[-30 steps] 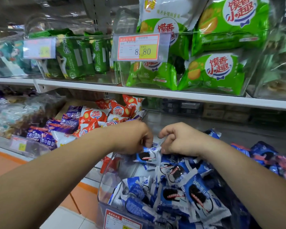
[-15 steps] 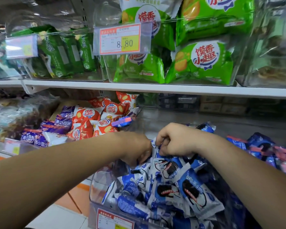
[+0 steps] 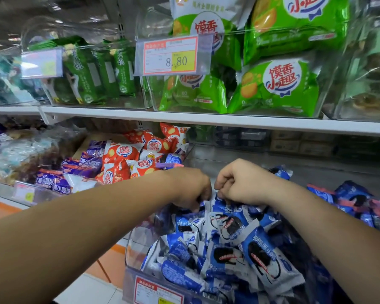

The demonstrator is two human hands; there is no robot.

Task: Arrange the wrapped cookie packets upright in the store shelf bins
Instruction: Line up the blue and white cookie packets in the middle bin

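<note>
Right now my left hand (image 3: 191,189) and right hand (image 3: 241,183) sit close together, knuckles almost touching, each pinching the top edges of blue-and-white wrapped cookie packets (image 3: 228,227) heaped in a clear plastic bin (image 3: 138,244). Orange-and-white snack packets (image 3: 121,152) lie further left; green snack bags (image 3: 279,84) sit on the white shelf (image 3: 206,120) above.

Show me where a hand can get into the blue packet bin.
Free: the gap between the bin's left wall and the blue packets; the bare shelf behind the bin, right of the orange packets. Crowded: the bin's middle and right, heaped.
</note>
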